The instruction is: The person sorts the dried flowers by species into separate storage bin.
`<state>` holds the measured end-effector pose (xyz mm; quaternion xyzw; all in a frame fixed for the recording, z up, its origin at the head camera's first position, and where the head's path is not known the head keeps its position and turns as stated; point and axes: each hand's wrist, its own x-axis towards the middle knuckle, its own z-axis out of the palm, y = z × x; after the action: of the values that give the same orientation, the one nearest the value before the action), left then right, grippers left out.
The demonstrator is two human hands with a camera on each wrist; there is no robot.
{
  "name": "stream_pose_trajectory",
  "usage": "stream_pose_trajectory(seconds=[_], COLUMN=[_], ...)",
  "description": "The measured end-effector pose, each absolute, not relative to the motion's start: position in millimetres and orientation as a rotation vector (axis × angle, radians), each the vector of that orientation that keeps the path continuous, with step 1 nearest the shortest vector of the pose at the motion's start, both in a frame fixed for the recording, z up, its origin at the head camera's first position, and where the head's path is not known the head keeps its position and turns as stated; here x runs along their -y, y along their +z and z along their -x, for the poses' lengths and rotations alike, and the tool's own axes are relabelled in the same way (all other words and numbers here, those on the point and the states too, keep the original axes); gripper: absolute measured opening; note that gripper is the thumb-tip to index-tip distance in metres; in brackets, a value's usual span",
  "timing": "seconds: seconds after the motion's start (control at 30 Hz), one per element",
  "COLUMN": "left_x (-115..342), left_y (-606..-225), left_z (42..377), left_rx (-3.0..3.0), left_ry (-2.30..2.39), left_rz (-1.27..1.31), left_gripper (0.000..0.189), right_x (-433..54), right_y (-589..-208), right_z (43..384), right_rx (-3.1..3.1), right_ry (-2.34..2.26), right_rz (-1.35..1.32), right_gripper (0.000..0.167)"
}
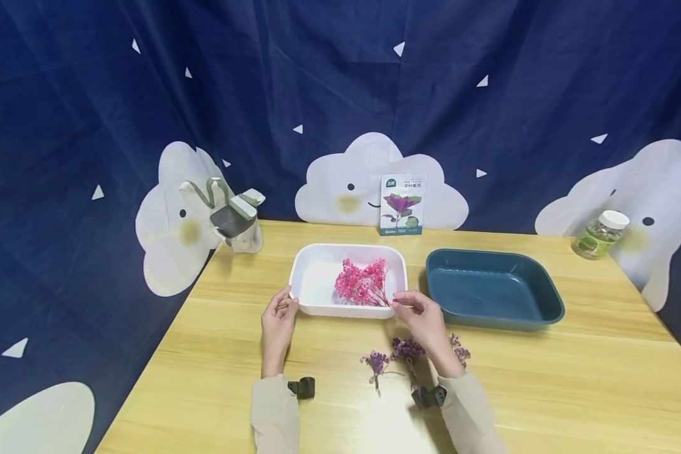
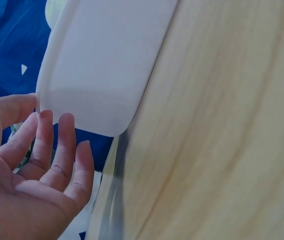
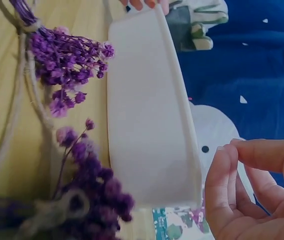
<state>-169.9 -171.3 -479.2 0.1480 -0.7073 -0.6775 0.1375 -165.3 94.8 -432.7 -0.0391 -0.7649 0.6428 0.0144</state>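
A white plastic tray (image 1: 318, 287) stands on the table with a bunch of pink dried flowers (image 1: 360, 280) inside, stems pointing to its near right corner. My left hand (image 1: 278, 325) pinches the rim at the near left corner; thumb and fingertips meet that edge in the left wrist view. Over the near right corner is my right hand (image 1: 422, 321), thumb and index tips together beside the pink stem ends. Whether it holds the stems is unclear; the right wrist view shows nothing between the fingertips. Small purple dried flower bunches (image 1: 376, 362), string-tied, lie below the right hand.
A dark blue-green tray (image 1: 490, 318) sits to the right. A plant picture packet (image 1: 403, 205) leans at the back. In the back left corner is a white pot with gloves (image 1: 235, 217); a white-lidded jar (image 1: 601, 234) stands back right. A blue cloud-patterned curtain (image 1: 340, 82) hangs behind.
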Motion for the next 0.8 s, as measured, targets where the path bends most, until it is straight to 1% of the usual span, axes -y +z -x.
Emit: stream_pose_trajectory(seconds=[0.17, 0.4, 0.5, 0.57, 0.67, 0.8], left_x=[171, 171, 172, 172, 170, 170], left_y=[-478, -478, -480, -480, -470, -471], left_z=[170, 169, 171, 170, 166, 167], left_rx=[2.046, 2.048, 2.054, 2.052, 2.058, 2.064], left_ry=[-1.967, -1.945, -1.929, -1.929, -1.938, -1.937], left_rz=[-0.441, -0.446, -0.445, -0.432, -0.432, -0.45], left_gripper=[0.04, 0.04, 0.039, 0.039, 0.039, 0.039], right_x=[-111, -149, -165, -176, -192, -217], right_y=[-432, -428, -427, -427, -428, -430], right_z=[154, 146, 144, 144, 144, 144], right_rx=[2.359, 2.261, 2.208, 2.17, 2.13, 2.059], right_ry=[2.013, 1.983, 1.937, 1.916, 1.865, 1.801], right_rz=[0.201, 0.333, 0.358, 0.4, 0.457, 0.537], right_gripper=[0.027, 0.029, 0.025, 0.018, 0.016, 0.023])
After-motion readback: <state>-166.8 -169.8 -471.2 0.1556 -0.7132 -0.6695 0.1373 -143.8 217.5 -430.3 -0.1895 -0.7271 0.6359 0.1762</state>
